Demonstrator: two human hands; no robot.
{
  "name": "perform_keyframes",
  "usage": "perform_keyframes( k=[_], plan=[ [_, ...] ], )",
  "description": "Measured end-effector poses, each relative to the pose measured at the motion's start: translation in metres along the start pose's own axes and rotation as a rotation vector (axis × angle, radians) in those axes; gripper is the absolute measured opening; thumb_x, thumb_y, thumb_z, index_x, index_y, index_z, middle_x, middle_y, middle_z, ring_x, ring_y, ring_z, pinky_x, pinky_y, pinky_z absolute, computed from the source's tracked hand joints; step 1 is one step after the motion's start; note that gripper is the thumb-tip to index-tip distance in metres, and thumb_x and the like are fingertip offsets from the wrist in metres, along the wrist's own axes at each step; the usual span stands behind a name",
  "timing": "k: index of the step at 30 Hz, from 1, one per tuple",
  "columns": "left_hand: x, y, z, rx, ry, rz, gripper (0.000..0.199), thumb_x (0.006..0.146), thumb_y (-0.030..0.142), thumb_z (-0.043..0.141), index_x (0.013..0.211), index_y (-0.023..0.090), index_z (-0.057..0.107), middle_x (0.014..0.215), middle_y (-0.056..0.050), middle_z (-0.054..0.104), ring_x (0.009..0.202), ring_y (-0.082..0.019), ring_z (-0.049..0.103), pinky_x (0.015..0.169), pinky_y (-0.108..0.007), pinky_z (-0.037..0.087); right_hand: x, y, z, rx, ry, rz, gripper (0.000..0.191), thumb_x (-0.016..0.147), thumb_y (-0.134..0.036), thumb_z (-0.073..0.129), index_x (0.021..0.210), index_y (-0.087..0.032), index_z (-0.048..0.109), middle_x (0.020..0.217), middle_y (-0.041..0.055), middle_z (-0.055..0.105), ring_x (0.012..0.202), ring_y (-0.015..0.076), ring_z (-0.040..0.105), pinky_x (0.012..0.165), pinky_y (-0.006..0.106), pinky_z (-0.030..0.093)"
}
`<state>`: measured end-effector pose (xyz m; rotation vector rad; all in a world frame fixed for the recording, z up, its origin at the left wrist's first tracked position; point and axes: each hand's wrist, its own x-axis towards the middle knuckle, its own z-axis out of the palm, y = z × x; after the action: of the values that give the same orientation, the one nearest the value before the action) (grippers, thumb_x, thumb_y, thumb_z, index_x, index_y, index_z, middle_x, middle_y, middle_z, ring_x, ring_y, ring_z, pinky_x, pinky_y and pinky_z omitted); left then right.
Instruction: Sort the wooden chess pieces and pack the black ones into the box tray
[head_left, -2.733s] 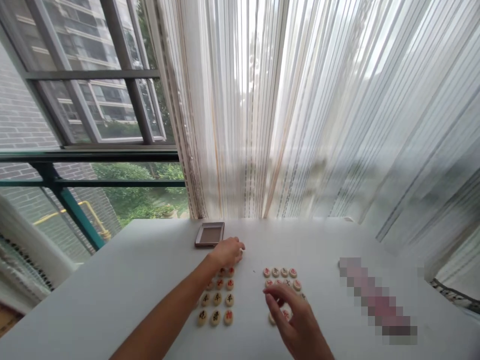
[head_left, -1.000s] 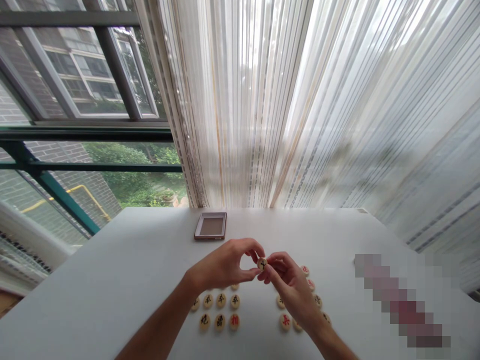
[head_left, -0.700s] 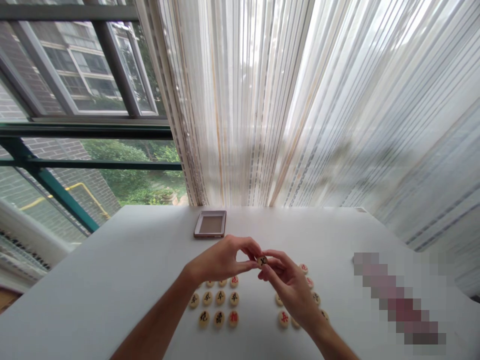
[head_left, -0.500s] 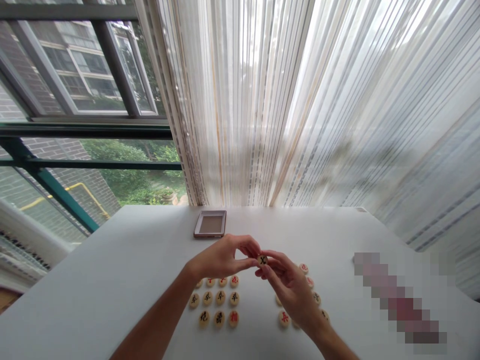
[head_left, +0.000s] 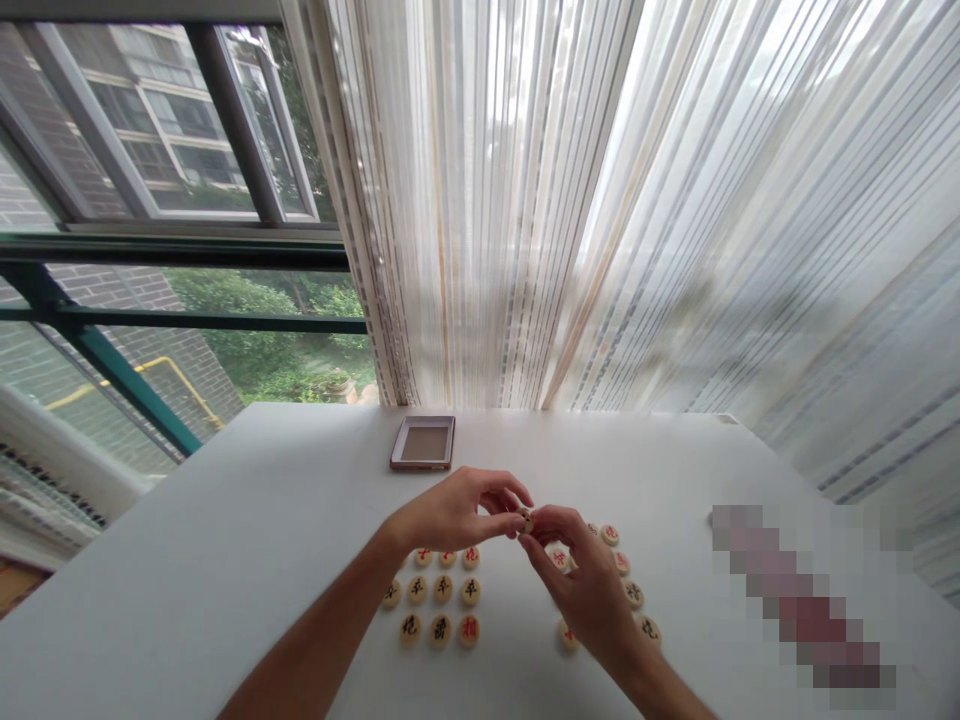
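A round wooden piece (head_left: 525, 520) with a dark mark is held above the white table, between the fingertips of both hands. My left hand (head_left: 480, 505) pinches it from the left with thumb and fingers. From the right, the thumb and fingers of my right hand (head_left: 574, 565) close on it. Below my left hand lie rows of round pieces, among them a black-marked one (head_left: 440, 630) and a red-marked one (head_left: 469, 630). More pieces, such as one at the right (head_left: 634, 593), lie around and partly behind my right hand.
An open square box (head_left: 424, 442) lies near the far edge of the white table (head_left: 262, 520). A pixelated long object (head_left: 802, 600) is at the right. Striped curtains (head_left: 510, 250) and a window stand behind the table.
The held piece has turned, so its mark faces the camera less directly. My right hand's fingers have shifted slightly on it, and more pieces show around that hand. The view has moved a little.
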<state>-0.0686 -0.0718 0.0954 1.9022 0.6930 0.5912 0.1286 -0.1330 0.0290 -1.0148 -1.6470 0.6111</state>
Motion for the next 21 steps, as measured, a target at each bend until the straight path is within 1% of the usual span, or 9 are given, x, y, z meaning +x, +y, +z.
perform_keyframes(
  k=[2, 4, 6, 9, 11, 15, 17, 19, 21],
  plan=[
    [0.002, -0.004, 0.003, -0.078, 0.024, -0.024, 0.027, 0.089, 0.032, 0.071, 0.108, 0.016, 0.063, 0.087, -0.007, 0.076, 0.083, -0.02, 0.073, 0.073, -0.03, 0.058, 0.0, -0.001, 0.0, -0.05, 0.013, -0.037, 0.013, 0.093, -0.025, 0.064, 0.106, -0.022, 0.061, 0.089, 0.0044, 0.073, 0.079, 0.0188, 0.071, 0.074, 0.033, 0.06],
    [0.003, -0.006, 0.003, -0.128, 0.039, -0.035, 0.026, 0.087, 0.033, 0.072, 0.103, 0.015, 0.063, 0.088, -0.008, 0.075, 0.084, -0.02, 0.073, 0.074, -0.03, 0.058, 0.0, -0.003, 0.0, -0.107, 0.024, -0.068, 0.015, 0.093, -0.023, 0.064, 0.108, -0.023, 0.061, 0.088, 0.0035, 0.073, 0.078, 0.0182, 0.071, 0.074, 0.032, 0.059],
    [0.003, -0.005, 0.002, -0.129, 0.039, -0.05, 0.025, 0.086, 0.034, 0.073, 0.099, 0.014, 0.065, 0.09, -0.009, 0.075, 0.086, -0.02, 0.073, 0.076, -0.031, 0.057, -0.002, -0.003, 0.001, -0.158, 0.033, -0.1, 0.019, 0.093, -0.022, 0.064, 0.112, -0.024, 0.06, 0.089, 0.0029, 0.073, 0.078, 0.0179, 0.071, 0.073, 0.031, 0.059],
    [0.004, -0.001, -0.001, -0.112, 0.049, -0.088, 0.026, 0.087, 0.037, 0.071, 0.098, 0.014, 0.069, 0.085, -0.008, 0.076, 0.081, -0.019, 0.072, 0.072, -0.029, 0.057, -0.002, -0.001, 0.001, -0.198, 0.052, -0.133, 0.027, 0.093, -0.021, 0.064, 0.119, -0.025, 0.057, 0.091, 0.0024, 0.073, 0.079, 0.0176, 0.071, 0.075, 0.032, 0.059],
    [0.004, 0.002, -0.002, -0.122, 0.061, -0.107, 0.027, 0.088, 0.038, 0.07, 0.1, 0.014, 0.07, 0.081, -0.007, 0.076, 0.077, -0.018, 0.071, 0.068, -0.028, 0.056, 0.0, 0.0, -0.002, -0.218, 0.071, -0.132, 0.029, 0.093, -0.023, 0.065, 0.12, -0.025, 0.056, 0.093, 0.0027, 0.072, 0.079, 0.0174, 0.071, 0.076, 0.032, 0.059],
    [0.006, 0.003, 0.0, -0.12, 0.078, -0.123, 0.027, 0.088, 0.036, 0.07, 0.106, 0.015, 0.072, 0.084, -0.008, 0.077, 0.075, -0.017, 0.071, 0.066, -0.026, 0.056, 0.01, 0.002, -0.016, -0.193, 0.103, -0.063, 0.019, 0.093, -0.027, 0.065, 0.111, -0.024, 0.059, 0.094, 0.0045, 0.07, 0.079, 0.0181, 0.07, 0.073, 0.032, 0.06],
    [0.006, 0.002, 0.001, -0.103, 0.095, -0.112, 0.028, 0.087, 0.034, 0.071, 0.109, 0.016, 0.072, 0.088, -0.008, 0.077, 0.078, -0.017, 0.07, 0.069, -0.027, 0.056, 0.016, 0.004, -0.025, -0.107, 0.172, -0.013, 0.016, 0.094, -0.029, 0.064, 0.108, -0.023, 0.06, 0.096, 0.0053, 0.069, 0.081, 0.0183, 0.071, 0.073, 0.032, 0.06],
    [0.006, 0.001, 0.001, -0.098, 0.113, -0.092, 0.028, 0.087, 0.033, 0.072, 0.109, 0.016, 0.072, 0.091, -0.008, 0.076, 0.082, -0.017, 0.07, 0.072, -0.028, 0.055, 0.021, 0.006, -0.034, -0.02, 0.275, 0.027, 0.013, 0.096, -0.03, 0.061, 0.106, -0.022, 0.059, 0.097, 0.0056, 0.068, 0.081, 0.018, 0.071, 0.075, 0.032, 0.06],
    [0.006, 0.0, 0.001, -0.117, 0.128, -0.07, 0.028, 0.087, 0.033, 0.072, 0.108, 0.016, 0.072, 0.092, -0.008, 0.075, 0.084, -0.018, 0.07, 0.074, -0.028, 0.055, 0.025, 0.008, -0.042, 0.006, 0.359, 0.041, 0.013, 0.097, -0.031, 0.058, 0.106, -0.022, 0.059, 0.096, 0.0055, 0.068, 0.08, 0.0179, 0.071, 0.075, 0.033, 0.06]
  ],
)
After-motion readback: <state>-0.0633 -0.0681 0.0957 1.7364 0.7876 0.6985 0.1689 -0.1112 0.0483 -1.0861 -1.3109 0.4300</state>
